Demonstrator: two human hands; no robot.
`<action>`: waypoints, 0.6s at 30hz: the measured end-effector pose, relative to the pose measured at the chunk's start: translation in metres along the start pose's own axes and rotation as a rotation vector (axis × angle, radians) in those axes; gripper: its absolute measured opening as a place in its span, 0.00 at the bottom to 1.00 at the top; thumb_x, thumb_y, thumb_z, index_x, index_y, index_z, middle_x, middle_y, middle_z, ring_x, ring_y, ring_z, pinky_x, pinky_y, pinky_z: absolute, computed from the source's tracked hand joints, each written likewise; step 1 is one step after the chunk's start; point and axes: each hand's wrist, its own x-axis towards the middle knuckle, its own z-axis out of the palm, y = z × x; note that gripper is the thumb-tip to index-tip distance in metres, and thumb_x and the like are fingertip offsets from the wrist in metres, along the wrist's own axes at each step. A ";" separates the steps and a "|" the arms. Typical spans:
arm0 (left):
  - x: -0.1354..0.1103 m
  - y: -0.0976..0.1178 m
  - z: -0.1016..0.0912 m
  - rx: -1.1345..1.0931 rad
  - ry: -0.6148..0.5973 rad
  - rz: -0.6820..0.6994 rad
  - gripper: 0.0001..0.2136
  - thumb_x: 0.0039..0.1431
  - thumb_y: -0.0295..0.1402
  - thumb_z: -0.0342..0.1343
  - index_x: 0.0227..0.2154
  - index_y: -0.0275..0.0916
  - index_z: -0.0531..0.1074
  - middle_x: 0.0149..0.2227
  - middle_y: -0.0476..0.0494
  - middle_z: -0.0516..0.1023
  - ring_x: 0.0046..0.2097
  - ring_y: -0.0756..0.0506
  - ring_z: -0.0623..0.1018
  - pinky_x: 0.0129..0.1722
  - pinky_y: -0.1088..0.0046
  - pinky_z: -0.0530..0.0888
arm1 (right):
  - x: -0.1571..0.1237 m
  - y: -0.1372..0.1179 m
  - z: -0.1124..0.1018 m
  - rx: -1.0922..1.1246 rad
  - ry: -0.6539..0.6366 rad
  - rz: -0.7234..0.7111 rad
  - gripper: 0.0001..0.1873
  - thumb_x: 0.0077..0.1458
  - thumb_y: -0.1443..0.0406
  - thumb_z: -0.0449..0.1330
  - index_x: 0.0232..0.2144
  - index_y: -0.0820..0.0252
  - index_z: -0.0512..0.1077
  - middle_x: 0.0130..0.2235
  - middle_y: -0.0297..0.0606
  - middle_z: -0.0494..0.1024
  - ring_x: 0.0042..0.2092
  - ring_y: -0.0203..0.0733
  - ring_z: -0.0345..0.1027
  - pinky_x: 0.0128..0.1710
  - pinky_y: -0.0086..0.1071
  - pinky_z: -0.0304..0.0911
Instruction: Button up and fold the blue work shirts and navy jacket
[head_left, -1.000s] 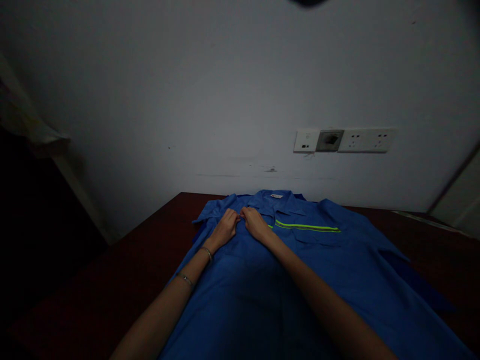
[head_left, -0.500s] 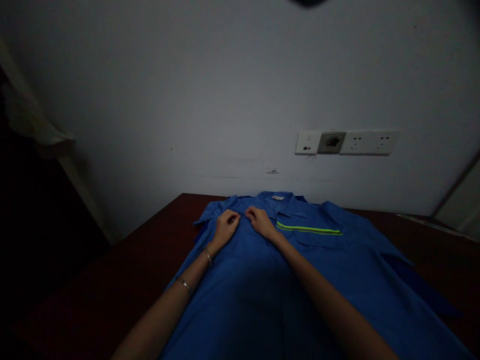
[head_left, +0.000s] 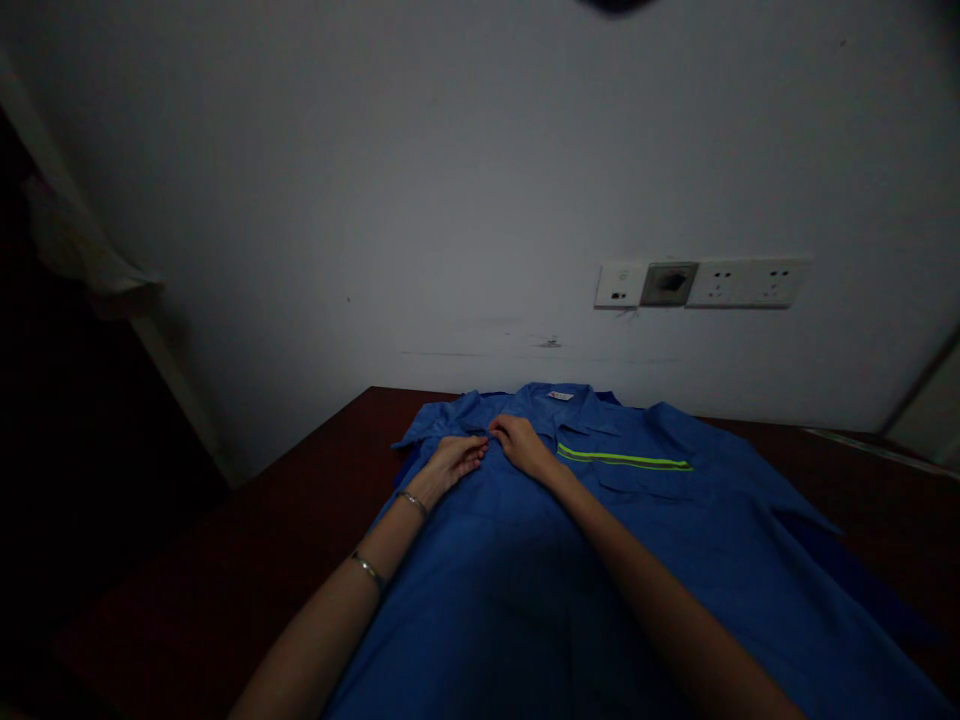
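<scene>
Flat across a dark red tabletop point(head_left: 322, 470), a blue short-sleeved work shirt point(head_left: 517, 540) lies front up, collar point(head_left: 585, 415) toward the wall point(head_left: 450, 200). Over its chest, left of the yellow-green stripe point(head_left: 624, 459), the left hand point(head_left: 455, 460) has loosely curled fingers; the right hand point(head_left: 521, 445) bends its fingertips close beside them. Whether either grips fabric, I cannot tell. Darker blue cloth point(head_left: 847, 570) shows beneath; wall sockets point(head_left: 742, 283) sit beyond.

At six o'clock, the edge cuts off the blue shirt point(head_left: 517, 540). What lies between the left hand point(head_left: 453, 460) and the right hand point(head_left: 519, 443) is too small to tell.
</scene>
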 end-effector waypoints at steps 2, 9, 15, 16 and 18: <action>0.003 -0.001 -0.001 -0.077 -0.013 -0.062 0.04 0.49 0.25 0.57 0.23 0.29 0.71 0.20 0.47 0.72 0.18 0.58 0.69 0.18 0.86 0.66 | -0.001 0.001 0.001 -0.027 -0.022 -0.020 0.09 0.53 0.74 0.51 0.31 0.65 0.71 0.32 0.41 0.75 0.35 0.38 0.67 0.37 0.29 0.58; 0.008 -0.004 0.003 -0.166 -0.014 -0.109 0.07 0.51 0.21 0.54 0.20 0.29 0.70 0.17 0.49 0.70 0.18 0.58 0.68 0.18 0.88 0.65 | -0.002 0.001 0.001 -0.021 -0.029 -0.016 0.10 0.53 0.74 0.50 0.32 0.65 0.71 0.33 0.41 0.74 0.36 0.38 0.67 0.38 0.29 0.58; 0.010 -0.010 0.007 -0.162 0.021 -0.058 0.06 0.49 0.21 0.55 0.19 0.29 0.70 0.17 0.49 0.70 0.18 0.58 0.68 0.17 0.87 0.65 | -0.004 0.000 0.000 -0.015 -0.011 0.016 0.09 0.52 0.75 0.50 0.30 0.65 0.71 0.31 0.40 0.74 0.34 0.38 0.66 0.36 0.29 0.58; 0.010 -0.011 0.007 -0.159 0.027 -0.045 0.05 0.49 0.21 0.56 0.20 0.29 0.70 0.17 0.49 0.70 0.18 0.58 0.68 0.17 0.87 0.65 | -0.004 0.000 0.000 -0.015 -0.010 0.019 0.09 0.52 0.75 0.50 0.29 0.65 0.71 0.31 0.40 0.74 0.34 0.38 0.66 0.36 0.29 0.58; 0.009 -0.013 0.008 -0.141 0.037 -0.011 0.05 0.48 0.22 0.57 0.20 0.29 0.70 0.18 0.48 0.71 0.18 0.57 0.69 0.17 0.87 0.66 | -0.004 0.000 0.000 -0.017 -0.006 0.021 0.10 0.52 0.75 0.50 0.29 0.65 0.71 0.31 0.40 0.74 0.34 0.38 0.66 0.37 0.29 0.58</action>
